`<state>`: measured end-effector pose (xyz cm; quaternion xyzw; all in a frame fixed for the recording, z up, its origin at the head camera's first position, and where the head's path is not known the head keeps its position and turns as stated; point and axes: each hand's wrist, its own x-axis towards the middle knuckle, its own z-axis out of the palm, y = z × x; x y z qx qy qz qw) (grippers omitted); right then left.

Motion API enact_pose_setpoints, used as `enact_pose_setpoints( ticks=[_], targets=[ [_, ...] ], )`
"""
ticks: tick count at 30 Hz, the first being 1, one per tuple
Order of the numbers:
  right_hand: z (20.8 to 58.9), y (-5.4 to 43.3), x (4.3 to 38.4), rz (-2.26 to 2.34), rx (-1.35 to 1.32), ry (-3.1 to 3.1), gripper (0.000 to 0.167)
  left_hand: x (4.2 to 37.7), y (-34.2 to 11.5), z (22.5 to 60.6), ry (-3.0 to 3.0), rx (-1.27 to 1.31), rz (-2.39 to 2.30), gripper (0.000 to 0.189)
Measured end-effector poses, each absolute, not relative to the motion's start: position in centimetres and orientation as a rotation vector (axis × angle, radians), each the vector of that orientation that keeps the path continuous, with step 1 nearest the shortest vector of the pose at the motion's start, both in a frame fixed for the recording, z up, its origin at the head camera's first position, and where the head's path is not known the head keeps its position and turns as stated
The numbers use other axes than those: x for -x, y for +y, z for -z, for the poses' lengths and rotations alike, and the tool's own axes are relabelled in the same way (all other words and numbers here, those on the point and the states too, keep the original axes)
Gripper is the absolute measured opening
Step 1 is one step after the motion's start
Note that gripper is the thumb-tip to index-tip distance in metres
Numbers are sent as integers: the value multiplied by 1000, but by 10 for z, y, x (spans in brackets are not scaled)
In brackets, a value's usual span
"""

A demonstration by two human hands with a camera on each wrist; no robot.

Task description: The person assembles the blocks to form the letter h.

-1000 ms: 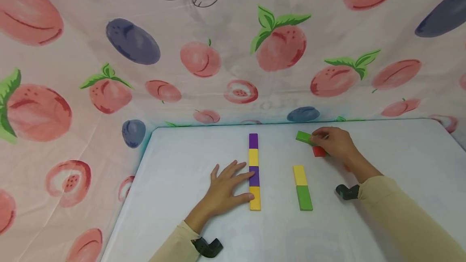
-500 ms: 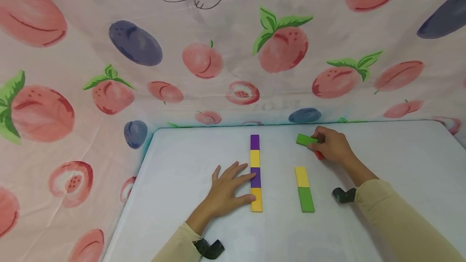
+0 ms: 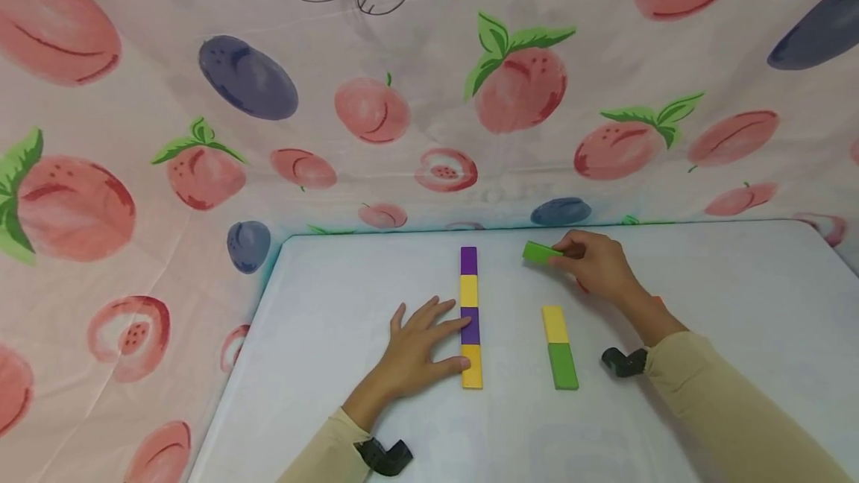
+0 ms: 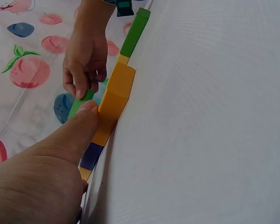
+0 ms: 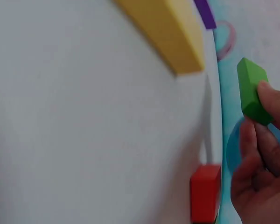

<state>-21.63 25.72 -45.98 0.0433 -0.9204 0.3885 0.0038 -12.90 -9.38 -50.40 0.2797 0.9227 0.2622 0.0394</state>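
Observation:
My right hand (image 3: 597, 263) pinches a green block (image 3: 539, 252) between thumb and fingers near the table's far edge. In the right wrist view the thumb presses one face of this green block (image 5: 253, 88). My left hand (image 3: 412, 352) lies with fingers spread beside a straight row of blocks. Its thumb touches the nearest block, an orange-yellow one (image 3: 473, 375), and its index finger reaches the purple block (image 3: 471, 334) behind that. Farther along the row come a yellow block (image 3: 468, 291) and another purple block (image 3: 468, 260).
Right of the row, a yellow block (image 3: 555, 324) and a green block (image 3: 563, 366) lie end to end. A red block (image 5: 205, 193) sits below the right hand, mostly hidden in the head view. Patterned cloth (image 3: 376, 170) hangs behind the white table (image 3: 322, 282).
My right hand has picked up the green block from beside the red one and carried it left, toward the row's far end. The left hand stays in place.

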Motion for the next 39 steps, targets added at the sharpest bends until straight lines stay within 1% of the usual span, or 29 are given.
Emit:
enact_pose_setpoints(
  ticks=[7, 10, 28, 35, 39],
  targets=[
    [457, 240, 224, -1568, -164, -2940, 26, 131, -94, 505, 2824, -832, -775, 63],
    [458, 234, 227, -1622, -193, -2966, 27, 130, -94, 506, 2817, -821, -772, 63],
    [465, 216, 243, -1491, -292, -3195, 25, 130, -94, 508, 2815, -815, -758, 64],
    [468, 215, 247, -1497, -318, -3224, 29, 130, -94, 507, 2814, -813, -751, 64],
    [470, 220, 250, -1513, -399, -3246, 33, 130, -93, 507, 2812, -809, -756, 64]
  ],
)
